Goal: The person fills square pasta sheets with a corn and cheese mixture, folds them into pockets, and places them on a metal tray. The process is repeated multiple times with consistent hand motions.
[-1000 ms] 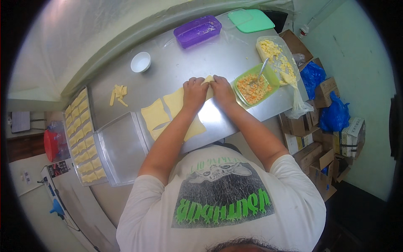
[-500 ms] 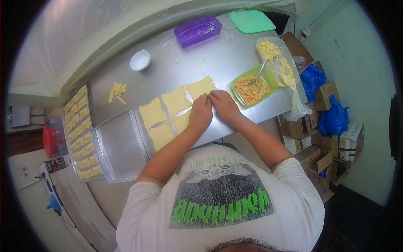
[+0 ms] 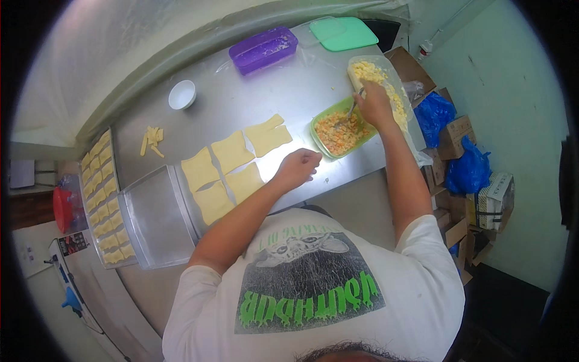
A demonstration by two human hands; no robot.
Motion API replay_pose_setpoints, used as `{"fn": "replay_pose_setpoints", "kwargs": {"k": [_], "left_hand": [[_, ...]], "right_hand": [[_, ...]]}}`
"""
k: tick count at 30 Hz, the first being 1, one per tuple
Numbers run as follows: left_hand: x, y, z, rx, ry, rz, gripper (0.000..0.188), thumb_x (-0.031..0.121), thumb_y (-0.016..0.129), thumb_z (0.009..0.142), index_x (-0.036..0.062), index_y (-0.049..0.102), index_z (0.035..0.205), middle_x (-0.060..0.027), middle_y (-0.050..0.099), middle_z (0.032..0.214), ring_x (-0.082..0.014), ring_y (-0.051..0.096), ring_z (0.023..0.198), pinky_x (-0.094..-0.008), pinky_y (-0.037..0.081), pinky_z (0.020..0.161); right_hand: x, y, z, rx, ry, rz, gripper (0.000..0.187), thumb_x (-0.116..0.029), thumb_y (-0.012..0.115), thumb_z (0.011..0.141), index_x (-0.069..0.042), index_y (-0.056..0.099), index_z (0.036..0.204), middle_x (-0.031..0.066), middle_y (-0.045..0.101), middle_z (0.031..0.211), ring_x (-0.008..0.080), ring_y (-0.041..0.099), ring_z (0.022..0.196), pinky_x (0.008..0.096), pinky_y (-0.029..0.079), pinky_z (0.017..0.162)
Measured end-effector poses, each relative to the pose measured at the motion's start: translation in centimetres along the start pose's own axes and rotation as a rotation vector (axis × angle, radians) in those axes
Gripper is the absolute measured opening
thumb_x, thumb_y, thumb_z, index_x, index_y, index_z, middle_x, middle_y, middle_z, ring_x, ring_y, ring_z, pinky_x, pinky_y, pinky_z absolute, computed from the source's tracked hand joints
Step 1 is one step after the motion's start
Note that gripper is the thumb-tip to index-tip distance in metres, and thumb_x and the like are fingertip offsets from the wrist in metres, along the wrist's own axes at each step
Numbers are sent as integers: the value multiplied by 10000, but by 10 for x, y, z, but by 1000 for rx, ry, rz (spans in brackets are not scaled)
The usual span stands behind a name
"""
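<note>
My right hand (image 3: pixel 375 104) grips the handle of a metal spoon (image 3: pixel 351 111) that rests in a green rectangular container (image 3: pixel 319 143). The container holds a chunky orange and pale filling (image 3: pixel 339 134). Just left of it, my left hand (image 3: pixel 297 169) hovers over the table's near edge, its fingers loosely curled and apart with nothing visible in them. Several flat pieces of pale yellow dough (image 3: pixel 233 151) lie beside that hand. The farthest right dough piece (image 3: pixel 268 140) has a slit at its upper right corner.
A clear container with chopped yellow pieces (image 3: pixel 366 71) stands behind my right hand. Farther back are a purple tub (image 3: pixel 263 54), a green lid (image 3: pixel 344 34) and a white bowl (image 3: pixel 182 95). Dough strips (image 3: pixel 152 140), a bare metal tray (image 3: pixel 160 211) and a tray of dough pieces (image 3: pixel 105 202) are left.
Both hands have left the right end of the dough. The right reached up and right and took hold of the spoon. The left drew slightly nearer to me. The view shifted a little.
</note>
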State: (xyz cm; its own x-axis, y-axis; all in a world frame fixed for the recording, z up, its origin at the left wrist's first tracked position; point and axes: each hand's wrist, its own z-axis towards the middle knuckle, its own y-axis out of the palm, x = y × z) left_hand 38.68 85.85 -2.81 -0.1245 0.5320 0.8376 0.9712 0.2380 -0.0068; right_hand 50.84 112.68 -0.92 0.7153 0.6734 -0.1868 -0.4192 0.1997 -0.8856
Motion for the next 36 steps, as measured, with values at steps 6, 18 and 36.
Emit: {"fn": "replay_pose_setpoints", "kwargs": {"k": [6,18,36], "left_hand": [[-2,14,36,32,-82,-70,393,326,639,994,-30,614,1158,-132,683,1049,-184,682,914,-316,608,737],[3,21,27,219,-3,-287,266,232,596,1012,-22,552,1076,-137,633,991,-203,707,845,-294,617,687],[-13,12,8,250,-15,-489,275,225,585,1034,-45,545,1069,-140,611,1030,-206,686,894,-289,629,795]], "right_hand": [[12,-9,7,-334,-56,235,353,-214,741,883,-31,695,1181,166,694,1105,292,638,1041,393,498,926],[7,-78,-83,-401,19,901,172,-113,715,931,3,738,1056,122,744,976,163,698,849,277,539,754],[-11,-43,-124,-449,498,1067,203,-134,717,923,51,743,1002,79,723,807,125,646,684,276,529,634]]}}
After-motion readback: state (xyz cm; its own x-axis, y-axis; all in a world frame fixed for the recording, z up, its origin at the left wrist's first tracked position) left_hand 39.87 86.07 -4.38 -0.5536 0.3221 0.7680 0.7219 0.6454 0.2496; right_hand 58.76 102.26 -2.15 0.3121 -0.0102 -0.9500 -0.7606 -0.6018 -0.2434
